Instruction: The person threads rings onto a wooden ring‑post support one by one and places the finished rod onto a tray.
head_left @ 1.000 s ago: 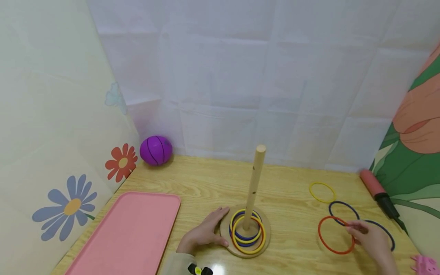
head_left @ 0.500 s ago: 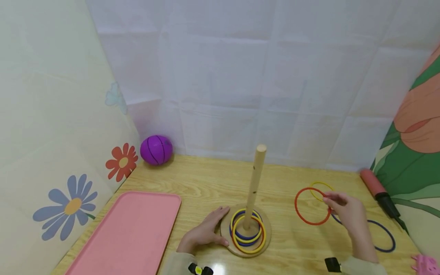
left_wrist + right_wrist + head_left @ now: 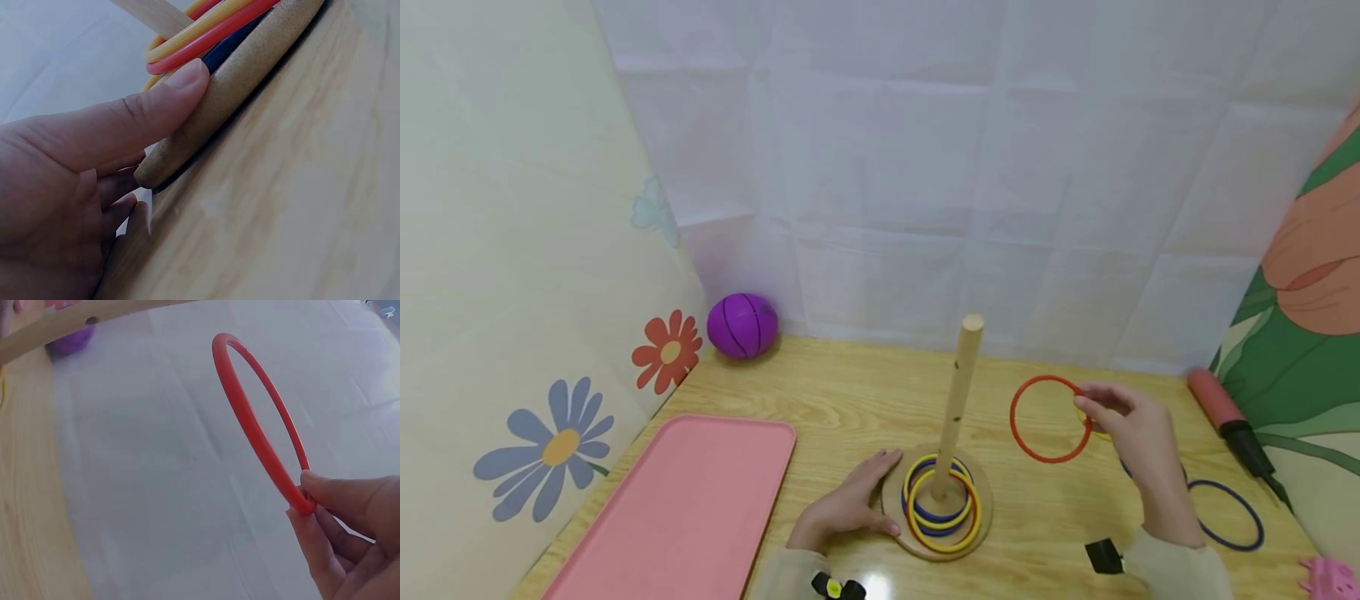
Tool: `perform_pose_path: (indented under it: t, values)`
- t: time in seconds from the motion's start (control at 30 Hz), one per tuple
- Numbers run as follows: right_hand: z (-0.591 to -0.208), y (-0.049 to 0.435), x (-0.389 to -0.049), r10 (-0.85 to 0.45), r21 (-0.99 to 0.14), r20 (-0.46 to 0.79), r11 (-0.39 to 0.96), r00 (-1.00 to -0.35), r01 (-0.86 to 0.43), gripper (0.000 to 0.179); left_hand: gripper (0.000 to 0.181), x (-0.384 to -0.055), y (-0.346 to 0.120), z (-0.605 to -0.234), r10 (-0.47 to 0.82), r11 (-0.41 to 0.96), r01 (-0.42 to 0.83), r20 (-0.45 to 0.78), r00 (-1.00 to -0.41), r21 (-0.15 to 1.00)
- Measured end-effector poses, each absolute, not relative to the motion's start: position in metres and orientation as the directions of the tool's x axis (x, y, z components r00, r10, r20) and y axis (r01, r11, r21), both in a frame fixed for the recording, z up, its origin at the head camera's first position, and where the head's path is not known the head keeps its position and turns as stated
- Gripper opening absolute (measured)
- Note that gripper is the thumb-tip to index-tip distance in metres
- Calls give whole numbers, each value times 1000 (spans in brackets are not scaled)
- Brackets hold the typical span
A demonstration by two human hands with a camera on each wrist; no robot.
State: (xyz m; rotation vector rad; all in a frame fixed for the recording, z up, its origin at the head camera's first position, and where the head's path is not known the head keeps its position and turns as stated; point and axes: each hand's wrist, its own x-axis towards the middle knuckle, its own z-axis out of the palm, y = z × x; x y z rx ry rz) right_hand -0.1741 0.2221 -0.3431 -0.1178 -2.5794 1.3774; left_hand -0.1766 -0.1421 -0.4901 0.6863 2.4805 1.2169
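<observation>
My right hand (image 3: 1131,425) pinches a red ring (image 3: 1017,425) by its right side, between thumb and fingertips, and holds it above the table to the right of the wooden post (image 3: 958,392). In the right wrist view, the ring (image 3: 250,428) slants up from the fingertips. My left hand (image 3: 850,500) rests against the left edge of the round base (image 3: 895,492), fingers spread and thumb on its rim (image 3: 244,69). Several yellow, blue and red rings (image 3: 943,548) lie around the foot of the post.
A blue ring (image 3: 1253,512) lies to the right, with another blue ring and a yellow ring (image 3: 1101,435) partly hidden by the right hand. There is a pink tray (image 3: 685,500) at left, a purple ball (image 3: 742,325) behind it, and a pink-and-black pump (image 3: 1217,404) at far right.
My right hand has lifted the red ring from among the blue rings and carried it left and away from me, towards the post. The left hand has stayed at the base.
</observation>
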Motion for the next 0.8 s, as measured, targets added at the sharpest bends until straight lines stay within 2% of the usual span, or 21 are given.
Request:
perform_pose_path:
  t: [0.23,0.47,0.6,0.8]
  values:
    - [-324,205,-174,159,-878,227,461,-961,-131,40,104,-177,-143,-491,540,525,297,-43,-841,798]
    - [-308,187,-174,108,-924,324,247,-940,-290,11,104,-176,-142,-490,539,527,295,-46,-841,797]
    - [-298,176,-175,97,-936,338,139,-936,-323,8,103,-176,-141,-488,539,525,292,-47,-841,799]
    - [-284,158,-176,131,-947,321,67,-938,-315,10,103,-175,-142,-488,536,523,285,-50,-843,803]
